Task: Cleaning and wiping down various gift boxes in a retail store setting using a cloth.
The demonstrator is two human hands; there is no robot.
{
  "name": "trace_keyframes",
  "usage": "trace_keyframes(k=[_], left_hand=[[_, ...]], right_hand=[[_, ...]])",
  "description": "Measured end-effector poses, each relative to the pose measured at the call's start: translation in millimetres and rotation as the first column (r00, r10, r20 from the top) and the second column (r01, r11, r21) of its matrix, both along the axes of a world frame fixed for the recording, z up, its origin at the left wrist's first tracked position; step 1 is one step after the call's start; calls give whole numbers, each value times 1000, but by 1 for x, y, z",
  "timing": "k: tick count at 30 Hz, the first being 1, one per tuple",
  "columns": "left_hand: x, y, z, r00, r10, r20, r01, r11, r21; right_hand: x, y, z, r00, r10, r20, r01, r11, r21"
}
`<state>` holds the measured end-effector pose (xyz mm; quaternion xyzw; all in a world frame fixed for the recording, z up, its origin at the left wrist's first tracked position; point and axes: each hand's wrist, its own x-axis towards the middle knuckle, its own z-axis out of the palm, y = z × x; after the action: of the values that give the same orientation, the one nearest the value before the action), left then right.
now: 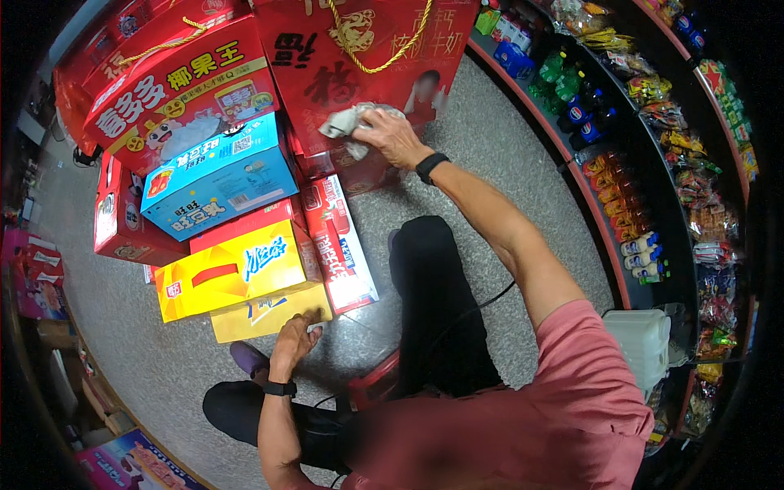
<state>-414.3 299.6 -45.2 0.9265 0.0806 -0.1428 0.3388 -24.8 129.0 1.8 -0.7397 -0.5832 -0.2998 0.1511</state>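
My right hand (390,137) is closed on a crumpled greyish-white cloth (341,124) and presses it against the front of a large red gift box (298,49) with a gold rope handle. My left hand (294,341) is at the near edge of a yellow carton (237,322), fingers loosely spread and nothing visible in them. Just above it lies another yellow carton (184,286) with a red handle strip. Behind that sits a blue carton (269,167). A red-and-white carton (347,273) stands to the right of these.
Another red carton (184,77) with a rope handle stands behind the blue one at left. Curved shelves (563,151) of bottles and packaged snacks run along the right. A whitish plastic container (637,343) is beside my right shoulder. Speckled grey floor (523,204) lies between.
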Motion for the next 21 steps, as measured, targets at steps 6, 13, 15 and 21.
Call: trace_keyframes(k=[6,13,15,21], left_hand=[[-9,6,-9,999,-5,48,5,1000,13],[-10,-2,9,1000,-14,26,11,995,97],[-2,-7,3,998,-48,31,45,996,78],[-8,-7,7,999,-27,36,25,999,47]], right_hand=[[-5,-54,-59,834,-365,-413,403,915,4],[35,-80,-38,422,-243,-874,863,402,305],[58,-87,-52,394,-23,-919,865,347,362],[0,-2,-36,-32,530,-847,873,428,235]])
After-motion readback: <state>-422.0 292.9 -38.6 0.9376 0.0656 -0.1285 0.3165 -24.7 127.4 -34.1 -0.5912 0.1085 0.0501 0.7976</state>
